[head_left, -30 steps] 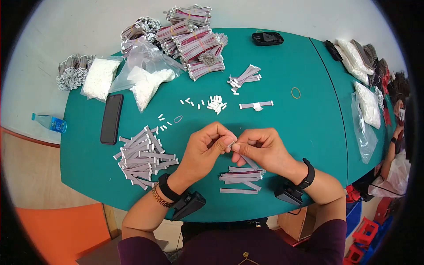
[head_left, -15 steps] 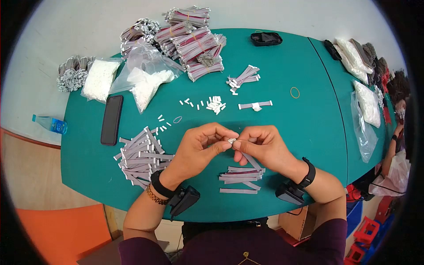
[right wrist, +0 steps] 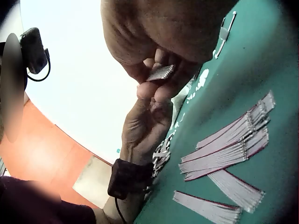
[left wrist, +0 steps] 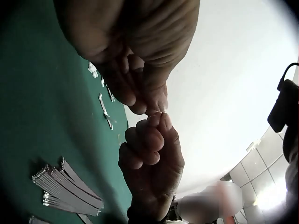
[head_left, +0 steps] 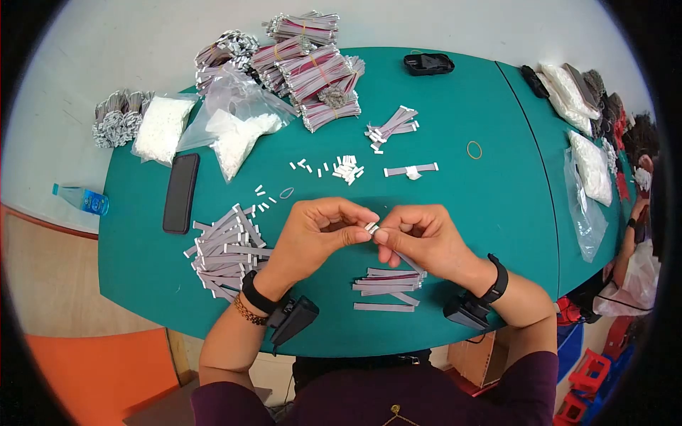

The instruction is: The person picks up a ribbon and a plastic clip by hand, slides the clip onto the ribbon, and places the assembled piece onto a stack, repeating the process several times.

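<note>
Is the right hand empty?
No, the right wrist view shows the right hand holding a flat gray cable.

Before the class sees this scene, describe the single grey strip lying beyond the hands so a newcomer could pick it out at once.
On the green table, find the heap of small white pieces. Just right of it in the head view lies a flat grey strip. Unlike the bunched strips above, it lies alone, with a white patch at its middle.

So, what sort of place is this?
Probably a cable-assembly workshop: there are bundled ribbon cables, bags of small white pieces, and a right hand pinching a short flat cable.
</note>
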A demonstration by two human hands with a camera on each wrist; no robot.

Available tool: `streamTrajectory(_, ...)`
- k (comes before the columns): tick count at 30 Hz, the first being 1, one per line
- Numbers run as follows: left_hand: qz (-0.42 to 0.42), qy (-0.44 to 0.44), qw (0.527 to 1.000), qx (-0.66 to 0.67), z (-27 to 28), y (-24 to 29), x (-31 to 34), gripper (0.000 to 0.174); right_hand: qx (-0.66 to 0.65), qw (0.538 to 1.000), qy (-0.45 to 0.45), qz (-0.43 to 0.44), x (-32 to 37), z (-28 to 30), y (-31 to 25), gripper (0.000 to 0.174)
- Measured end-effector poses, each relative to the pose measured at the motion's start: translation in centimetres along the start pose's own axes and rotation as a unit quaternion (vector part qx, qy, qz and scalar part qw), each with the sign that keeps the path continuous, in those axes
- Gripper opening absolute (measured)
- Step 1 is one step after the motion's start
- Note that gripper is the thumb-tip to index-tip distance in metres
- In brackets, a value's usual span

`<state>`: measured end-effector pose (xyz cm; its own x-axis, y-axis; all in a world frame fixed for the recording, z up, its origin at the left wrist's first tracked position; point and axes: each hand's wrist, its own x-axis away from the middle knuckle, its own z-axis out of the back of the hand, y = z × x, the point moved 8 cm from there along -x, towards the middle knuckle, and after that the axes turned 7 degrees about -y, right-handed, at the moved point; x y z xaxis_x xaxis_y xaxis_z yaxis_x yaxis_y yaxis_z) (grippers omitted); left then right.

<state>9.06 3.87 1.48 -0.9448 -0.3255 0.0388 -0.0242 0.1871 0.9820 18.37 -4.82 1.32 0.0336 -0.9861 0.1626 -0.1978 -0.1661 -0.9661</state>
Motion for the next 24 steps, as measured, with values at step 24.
streamTrajectory(24,0.011,-0.022,0.995,0.092,-0.21,-1.00,-0.07,0.021,-0.002,0.999,-0.034,0.024,0.19,-0.53,-0.86,0.015)
